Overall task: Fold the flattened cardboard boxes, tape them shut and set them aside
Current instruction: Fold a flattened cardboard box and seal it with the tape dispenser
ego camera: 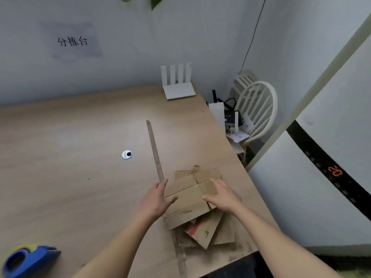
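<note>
A: From the head view, where's the work?

B: The flattened cardboard boxes [192, 199] are stacked near the desk [70, 147] right edge, long axis running away and rightward.

A: And the hands?

B: Both spread, gripping nothing. Left hand [156, 198] touches the top sheet's left edge; right hand [221, 194] lies on it, equally near.

One camera only, worn on the person's head, looking forward and steeply down over both forearms. The left hand [155, 199] and right hand [221, 195] sit low and close in the wide, bowed view; beyond them the table [70, 137] runs back to the wall [120, 67].
</note>
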The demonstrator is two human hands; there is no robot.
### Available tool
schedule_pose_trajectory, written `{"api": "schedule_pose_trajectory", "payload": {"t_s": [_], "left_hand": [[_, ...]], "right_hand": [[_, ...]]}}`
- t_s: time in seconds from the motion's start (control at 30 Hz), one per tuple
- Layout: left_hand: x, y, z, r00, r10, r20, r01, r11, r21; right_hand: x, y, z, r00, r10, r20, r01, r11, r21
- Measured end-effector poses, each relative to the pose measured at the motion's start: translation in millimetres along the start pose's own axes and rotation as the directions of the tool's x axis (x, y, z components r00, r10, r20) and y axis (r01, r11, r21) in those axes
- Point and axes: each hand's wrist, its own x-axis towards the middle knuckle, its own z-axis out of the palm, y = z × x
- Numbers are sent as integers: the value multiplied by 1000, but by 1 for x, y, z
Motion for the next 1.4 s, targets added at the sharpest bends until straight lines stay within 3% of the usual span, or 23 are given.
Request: {"api": "schedule_pose_trajectory", "payload": {"t_s": [0.17,0.37,0.5,0.67,0.87,1.0,1.07,1.23,1.4], "left_hand": [[10,-13,55,985,-164,-56,157,981,-114],[15,-23,95,942,-334,19,325,900,-290],[23,-18,98,943,-331,-12,311,896,-317],[21,-18,69,924,-349,-155,257,869,-424],[-13,-43,2,873,-336,-355,102,835,-540],[-50,-91,-33,836,-386,-390,55,766,-640],[-71,-122,-42,833,-362,-418,21,777,-629],[-125,-203,-36,859,-311,-406,28,821,-570],[-163,-266,-8,927,-253,-275,96,872,-481]], "right_hand": [[60,31,26,996,24,85,-28,999,45],[94,43,52,984,85,154,-101,990,98],[98,38,59,992,89,89,-102,983,151],[89,13,51,998,15,62,-30,968,248],[63,-51,32,958,-267,103,216,912,350],[28,-114,48,899,-420,128,366,877,311],[6,-142,71,887,-452,96,404,860,312],[-39,-181,151,861,-499,100,454,842,291],[-60,-179,225,885,-442,146,407,887,218]]}}
